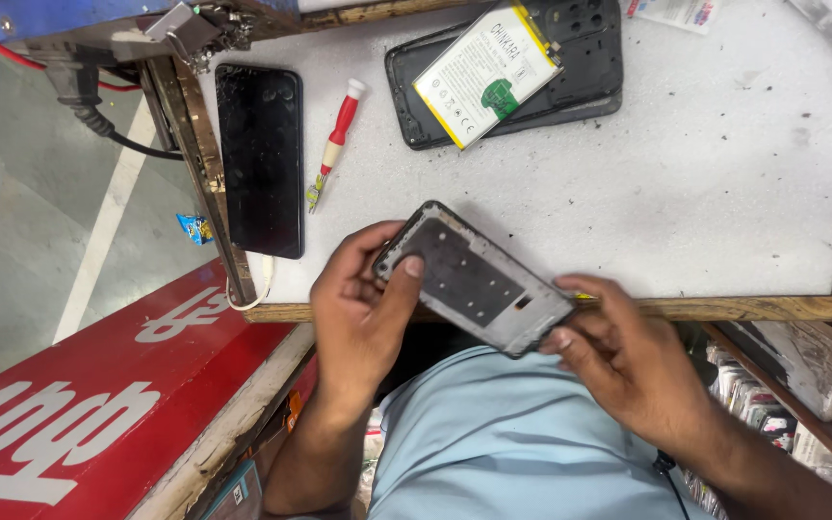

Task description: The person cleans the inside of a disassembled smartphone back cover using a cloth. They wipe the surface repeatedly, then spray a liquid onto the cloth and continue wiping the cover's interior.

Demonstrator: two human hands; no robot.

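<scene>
Two hands on one phone frame (474,279), held tilted over the tabletop's (724,173) near edge. Left hand (363,308) closed on its upper end, thumb across the face; right hand (628,356) pinches the lower corner. Black phone (260,159) and screwdriver (336,143) at left edge; back cover (580,67) with battery (483,72) at far edge.

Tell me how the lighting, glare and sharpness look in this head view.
Head view: even, soft light and faint shadows on the white table; no strong glare on the black phone; the phone frame and both hands, left and right, are sharp; wide-angle bending at the edges.
</scene>
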